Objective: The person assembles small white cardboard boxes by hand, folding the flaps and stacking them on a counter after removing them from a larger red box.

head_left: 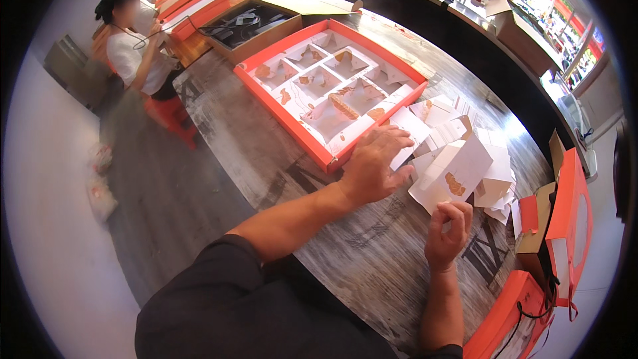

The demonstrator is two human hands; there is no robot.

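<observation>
My left hand (375, 163) reaches over the near right corner of a shallow red box (286, 119), its fingers stretched and the thumb apart, beside a white card piece (407, 134). My right hand (448, 234) is closed in a pinch at the lower edge of a folded white cardboard piece (458, 166) with a brown print. Inside the red box, white printed dividers (320, 108) form several compartments. A loose pile of white cardboard pieces (495, 179) lies to the right of the box.
A brown carton (256, 43) with dark contents and cables stands beyond the red box. More red boxes (568, 213) lean at the right table edge. Across the table, a person (136, 53) in a white top stands near stacked red boxes (203, 13). A dark counter (412, 10) runs behind.
</observation>
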